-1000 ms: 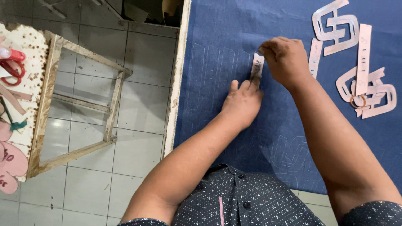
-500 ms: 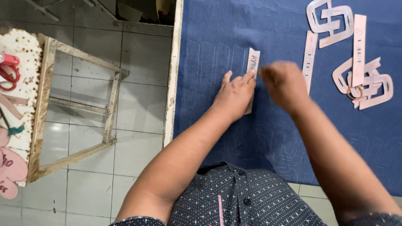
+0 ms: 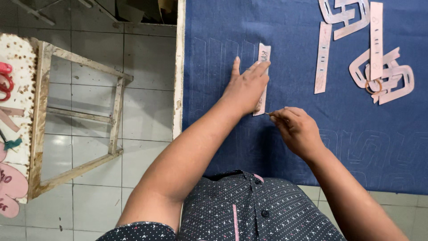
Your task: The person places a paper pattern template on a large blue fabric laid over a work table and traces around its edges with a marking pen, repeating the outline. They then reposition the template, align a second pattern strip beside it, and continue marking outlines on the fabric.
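A narrow pink strip template [image 3: 263, 53] lies upright on the dark blue fabric [image 3: 294, 143]. My left hand [image 3: 245, 87] presses flat on the strip, fingers spread over its middle. My right hand [image 3: 296, 129] pinches a thin marking tool, its tip touching the strip's lower end. Faint traced outlines show on the fabric to the left of the strip and at the lower right.
More pink templates lie at the upper right: a long strip [image 3: 323, 58], another strip [image 3: 376, 40] and curved cut-out shapes [image 3: 388, 78]. The table's pale edge [image 3: 179, 71] runs down the left. A worn wooden frame [image 3: 80, 125] stands on the tiled floor.
The strip template has shifted leftward on the fabric with my left hand on it. My right hand came down from the strip's top to its lower end.
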`<move>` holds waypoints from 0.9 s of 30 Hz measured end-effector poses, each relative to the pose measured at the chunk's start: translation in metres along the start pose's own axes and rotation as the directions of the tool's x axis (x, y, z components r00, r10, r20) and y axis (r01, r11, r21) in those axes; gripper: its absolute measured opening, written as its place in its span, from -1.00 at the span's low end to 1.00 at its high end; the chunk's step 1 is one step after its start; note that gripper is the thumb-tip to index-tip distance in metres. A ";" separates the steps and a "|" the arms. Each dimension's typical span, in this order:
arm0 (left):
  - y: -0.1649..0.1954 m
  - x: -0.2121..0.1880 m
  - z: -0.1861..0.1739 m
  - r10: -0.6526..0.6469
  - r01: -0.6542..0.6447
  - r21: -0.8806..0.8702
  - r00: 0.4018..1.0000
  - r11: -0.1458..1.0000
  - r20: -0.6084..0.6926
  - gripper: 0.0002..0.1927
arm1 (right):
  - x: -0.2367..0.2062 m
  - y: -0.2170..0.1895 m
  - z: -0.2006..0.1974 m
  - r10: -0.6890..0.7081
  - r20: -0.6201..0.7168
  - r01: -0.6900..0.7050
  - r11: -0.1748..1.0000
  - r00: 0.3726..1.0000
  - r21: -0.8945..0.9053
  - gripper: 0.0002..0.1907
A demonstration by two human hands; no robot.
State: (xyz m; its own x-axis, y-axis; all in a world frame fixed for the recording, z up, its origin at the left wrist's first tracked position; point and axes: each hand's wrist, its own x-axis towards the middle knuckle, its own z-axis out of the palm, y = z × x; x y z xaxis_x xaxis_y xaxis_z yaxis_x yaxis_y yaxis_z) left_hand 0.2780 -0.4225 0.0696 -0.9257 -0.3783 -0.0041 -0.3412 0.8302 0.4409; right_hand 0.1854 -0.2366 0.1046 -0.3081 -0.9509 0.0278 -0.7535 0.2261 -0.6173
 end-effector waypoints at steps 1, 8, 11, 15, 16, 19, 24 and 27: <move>-0.001 0.001 -0.001 -0.002 0.002 -0.008 1.000 1.000 0.003 -0.72 | -0.001 0.000 0.000 0.015 0.005 -0.015 1.000 1.000 0.009 -0.92; -0.002 0.002 -0.019 -0.051 0.063 -0.101 0.992 0.993 0.119 -0.67 | -0.002 -0.003 0.010 -0.013 -0.007 0.013 1.000 1.000 0.008 -0.92; 0.000 0.004 -0.025 -0.068 0.084 -0.117 0.988 0.990 0.137 -0.57 | 0.000 -0.007 0.019 -0.096 -0.017 0.097 0.995 0.995 0.032 -0.92; -0.004 0.006 -0.024 -0.074 0.089 -0.115 0.989 0.989 0.131 -0.80 | 0.002 -0.010 0.024 -0.086 -0.002 0.086 0.995 0.996 0.049 -0.91; -0.006 0.007 -0.022 -0.066 0.079 -0.121 0.992 0.989 0.106 -0.86 | 0.003 -0.011 0.023 -0.088 -0.006 0.088 0.996 0.996 0.033 -0.91; -0.013 0.008 -0.016 -0.057 0.066 -0.162 0.996 0.985 0.062 -0.82 | 0.019 -0.007 0.023 -0.093 -0.044 0.090 0.994 0.995 -0.069 -0.94; -0.021 0.010 -0.011 -0.070 0.087 -0.195 0.993 0.977 0.091 -0.78 | 0.061 0.007 0.024 -0.160 -0.204 0.138 0.983 0.966 -0.118 -0.91; -0.022 0.009 -0.012 -0.068 0.086 -0.224 0.994 0.971 0.084 -0.80 | 0.062 0.010 0.025 -0.050 -0.230 0.044 0.999 0.972 -0.028 -0.90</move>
State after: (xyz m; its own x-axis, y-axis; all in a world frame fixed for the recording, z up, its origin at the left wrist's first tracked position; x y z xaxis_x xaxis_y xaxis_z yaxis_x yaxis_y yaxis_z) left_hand 0.2793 -0.4493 0.0706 -0.9106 -0.3983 -0.1099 -0.3742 0.6820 0.6284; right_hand 0.1730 -0.2987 0.0807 -0.3955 -0.8871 0.2381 -0.7825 0.1897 -0.5930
